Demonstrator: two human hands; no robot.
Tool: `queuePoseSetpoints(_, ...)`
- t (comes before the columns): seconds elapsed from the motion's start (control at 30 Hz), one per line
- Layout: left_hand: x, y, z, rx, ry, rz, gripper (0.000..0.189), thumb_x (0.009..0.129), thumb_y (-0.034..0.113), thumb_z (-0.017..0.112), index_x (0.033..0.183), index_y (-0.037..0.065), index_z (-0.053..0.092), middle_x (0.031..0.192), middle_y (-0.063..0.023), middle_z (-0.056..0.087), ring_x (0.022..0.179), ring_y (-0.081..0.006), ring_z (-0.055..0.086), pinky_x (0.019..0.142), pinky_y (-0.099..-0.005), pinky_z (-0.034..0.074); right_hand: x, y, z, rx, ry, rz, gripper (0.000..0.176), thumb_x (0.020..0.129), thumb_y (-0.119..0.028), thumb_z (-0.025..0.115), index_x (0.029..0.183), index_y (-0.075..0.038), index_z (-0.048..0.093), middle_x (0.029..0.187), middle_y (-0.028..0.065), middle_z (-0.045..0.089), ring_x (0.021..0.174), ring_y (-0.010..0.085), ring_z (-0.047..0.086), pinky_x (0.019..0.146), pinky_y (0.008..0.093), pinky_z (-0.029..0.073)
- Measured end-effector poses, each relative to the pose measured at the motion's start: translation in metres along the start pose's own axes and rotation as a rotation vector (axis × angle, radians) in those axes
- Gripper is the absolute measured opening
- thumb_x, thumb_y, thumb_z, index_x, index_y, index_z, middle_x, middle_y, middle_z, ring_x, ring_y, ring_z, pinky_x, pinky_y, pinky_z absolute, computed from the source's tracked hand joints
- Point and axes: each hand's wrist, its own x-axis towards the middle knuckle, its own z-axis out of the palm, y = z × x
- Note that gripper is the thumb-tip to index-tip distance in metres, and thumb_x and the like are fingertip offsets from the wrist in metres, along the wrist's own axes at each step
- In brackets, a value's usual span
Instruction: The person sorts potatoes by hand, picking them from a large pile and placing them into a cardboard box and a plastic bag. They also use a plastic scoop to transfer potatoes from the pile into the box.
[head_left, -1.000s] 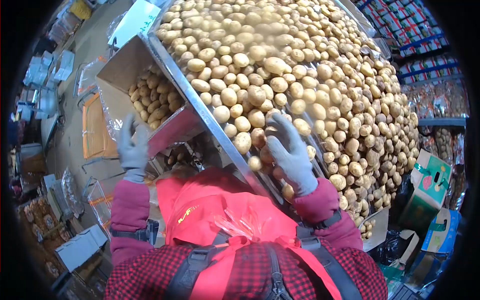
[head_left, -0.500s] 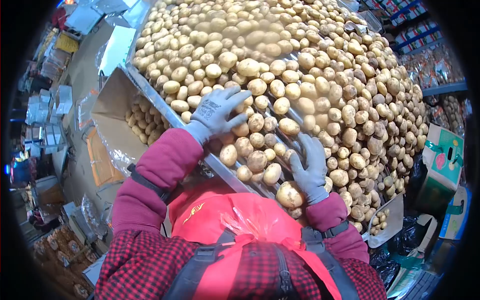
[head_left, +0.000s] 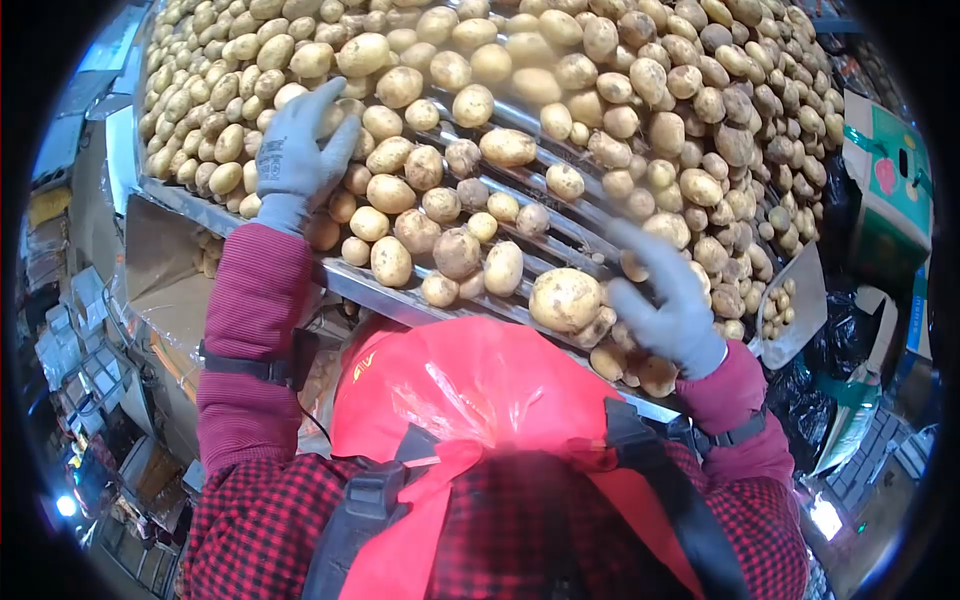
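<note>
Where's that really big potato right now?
In the head view, the biggest potato lies near the table's front metal edge, just left of the person's gloved right hand.

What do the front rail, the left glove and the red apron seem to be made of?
Front rail: bare metal, perhaps steel, from its silvery shine. Left glove: matte gray fabric, possibly coated; printed marks show on its back. Red apron: glossy plastic or coated cloth, judging by bright highlights along its creases.
</note>
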Motion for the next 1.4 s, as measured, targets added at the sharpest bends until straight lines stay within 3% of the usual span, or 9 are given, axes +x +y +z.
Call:
queuePoseSetpoints(0.3,-0.002,-0.007,0.003,-0.084,0.064,-0.01,0.047,0.091,0.036,0.074,0.133,0.015,0.068,0.122,-0.015,0.071,0.113,-0.037,0.065,0.099,-0.0451,0.052,0.026,-0.013,0.048,-0.442,-0.246,-0.25,0.073,0.082,-0.029,0.08,0.15,-0.015,0.054,0.143,0.0163,0.058,0.127,0.0331,0.058,0.11,0.0452,0.046)
queuePoseSetpoints(0.4,-0.006,-0.006,-0.002,-0.319,0.146,-0.053,0.042,0.096,0.031,0.071,0.134,0.011,0.068,0.117,-0.0109,0.072,0.108,-0.0268,0.067,0.096,-0.0362,0.053,0.054,-0.028,0.03,0.597,-0.268,0.393,0.071,0.09,-0.036,0.076,0.149,-0.004,0.052,0.129,0.0062,0.063,0.117,0.0172,0.06,0.103,0.0325,0.048)
queuePoseSetpoints(0.47,-0.014,0.0,-0.002,-0.705,0.18,-0.162,0.038,0.102,0.026,0.067,0.134,0.005,0.067,0.116,-0.0059,0.07,0.107,-0.0128,0.064,0.092,-0.0278,0.052,0.062,-0.02,0.032,1.015,-0.175,0.346,0.069,0.098,-0.048,0.065,0.148,-0.002,0.053,0.134,0.01,0.066,0.12,0.0205,0.064,0.108,0.0361,0.048)
queuePoseSetpoints(0.63,-0.023,0.046,-0.03,-1.217,0.186,-0.534,0.044,0.105,0.034,0.062,0.134,0.002,0.065,0.115,-0.0068,0.071,0.103,-0.0113,0.064,0.088,-0.0263,0.052,0.086,-0.021,0.046,1.648,-0.377,0.347,0.07,0.103,-0.059,0.051,0.146,-0.004,0.054,0.134,0.0124,0.067,0.118,0.0262,0.068,0.102,0.0421,0.055)
queuePoseSetpoints(0.77,-0.025,0.051,-0.044,-1.419,0.041,-0.61,0.044,0.102,0.035,0.063,0.134,0.005,0.065,0.12,-0.0106,0.07,0.1,-0.0148,0.065,0.088,-0.0306,0.054,0.099,-0.032,0.065,1.555,-0.374,0.315,0.072,0.104,-0.062,0.047,0.148,-0.005,0.052,0.134,0.0122,0.066,0.119,0.0266,0.067,0.103,0.043,0.054)
queuePoseSetpoints(0.87,-0.03,0.063,-0.042,-0.449,0.158,-0.033,0.057,0.089,0.028,0.078,0.14,0.006,0.062,0.14,-0.018,0.062,0.134,-0.0321,0.056,0.114,-0.0424,0.042,0.103,-0.05,0.072,1.767,-0.322,0.31,0.067,0.108,-0.055,0.045,0.152,-0.003,0.046,0.14,0.0133,0.061,0.127,0.0267,0.061,0.11,0.0427,0.049)
queuePoseSetpoints(1.03,-0.035,0.121,-0.049,-0.697,-0.079,0.14,0.09,0.076,0.025,0.089,0.152,0.004,0.047,0.148,-0.0232,0.053,0.14,-0.0392,0.05,0.118,-0.0465,0.039,0.121,-0.073,0.093,1.733,-0.309,0.221,0.059,0.111,-0.044,0.046,0.154,-0.003,0.042,0.145,0.0127,0.058,0.131,0.0287,0.059,0.112,0.0405,0.047)
queuePoseSetpoints(1.2,-0.045,0.121,-0.04,-0.718,0.036,-0.082,0.101,0.074,0.022,0.091,0.158,0.003,0.038,0.152,-0.0189,0.051,0.141,-0.0312,0.05,0.118,-0.0417,0.041,0.115,-0.096,0.094,1.463,-0.276,0.179,0.051,0.112,-0.034,0.048,0.154,-0.005,0.044,0.148,0.0103,0.057,0.129,0.0254,0.06,0.1,0.0362,0.054)
queuePoseSetpoints(1.4,-0.065,0.1,-0.058,-1.621,-0.106,-0.429,0.076,0.091,0.022,0.077,0.155,0.002,0.041,0.139,-0.0127,0.06,0.127,-0.0206,0.058,0.111,-0.0349,0.046,0.122,-0.09,0.093,1.324,-0.416,0.271,0.049,0.111,-0.039,0.048,0.147,-0.006,0.051,0.123,0.0058,0.067,0.099,0.018,0.067,0.084,0.0329,0.056)
